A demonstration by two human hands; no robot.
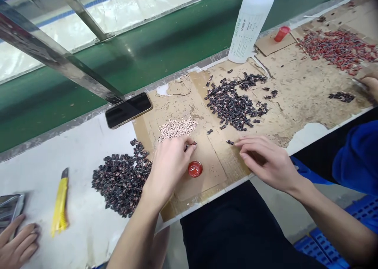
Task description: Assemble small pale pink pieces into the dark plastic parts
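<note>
My left hand (171,163) is closed in a pinch on a small dark part (191,144) held just above the brown cardboard sheet (206,163). A small red cap of liquid (195,169) sits right beside that hand. My right hand (262,157) lies on the cardboard with fingers stretched toward a single dark part (230,142) at its fingertips. A heap of dark parts (233,102) lies beyond both hands. A second dark heap (122,180) lies left of my left hand. A small pale heap (177,128) lies just above my left hand.
A phone (128,109) lies at the bench's far edge by a green belt (132,60). A yellow utility knife (60,204) lies at left near another person's hand (16,245). A white bottle (251,23), red cap (282,33) and red parts (339,48) are at right, beside a co-worker's blue sleeve (357,157).
</note>
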